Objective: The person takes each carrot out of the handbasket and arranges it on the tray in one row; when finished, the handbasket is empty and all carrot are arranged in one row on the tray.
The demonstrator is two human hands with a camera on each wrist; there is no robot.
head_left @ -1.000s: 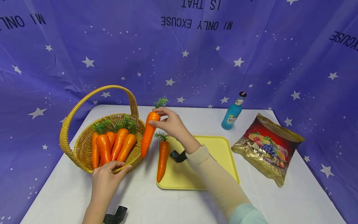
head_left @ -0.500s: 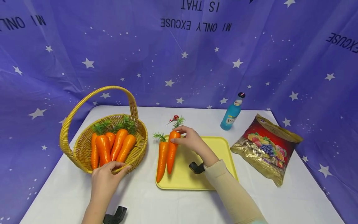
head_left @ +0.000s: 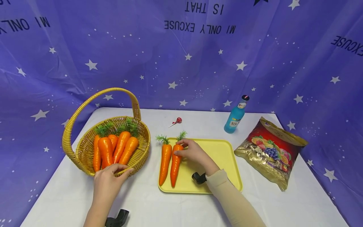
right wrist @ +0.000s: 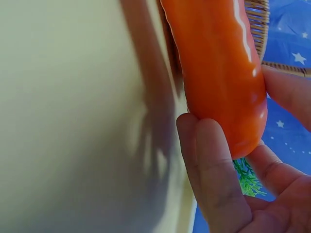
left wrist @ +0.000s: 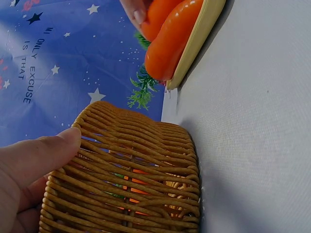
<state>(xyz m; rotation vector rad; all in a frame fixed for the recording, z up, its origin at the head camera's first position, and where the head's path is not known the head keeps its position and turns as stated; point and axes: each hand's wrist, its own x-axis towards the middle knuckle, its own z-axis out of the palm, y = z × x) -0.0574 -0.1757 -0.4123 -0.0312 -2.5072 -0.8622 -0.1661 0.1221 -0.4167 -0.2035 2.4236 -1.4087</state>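
My right hand [head_left: 193, 153] pinches the thick top end of an orange carrot [head_left: 175, 167], its tip pointing toward me over the yellow tray [head_left: 210, 186]. In the right wrist view thumb and fingers lie round that carrot [right wrist: 218, 73]. Another carrot [head_left: 165, 164] lies just left of it, along the tray's left side. My left hand [head_left: 109, 179] grips the near rim of the wicker basket [head_left: 143, 151]; in the left wrist view the thumb presses the basket's woven wall [left wrist: 126, 165]. Several carrots [head_left: 120, 146] with green tops lie inside the basket.
A red-wrapped lollipop [head_left: 178, 120] lies behind the tray. At the back right stands a blue bottle [head_left: 235, 116], with a red and gold candy bag [head_left: 270, 151] nearer to me. A purple star-patterned cloth [head_left: 187, 75] hangs behind the white table.
My right hand has carried the carrot from beside the basket rightward and lowered it at the tray beside the other carrot. The lollipop has come into view. My left hand stays put.
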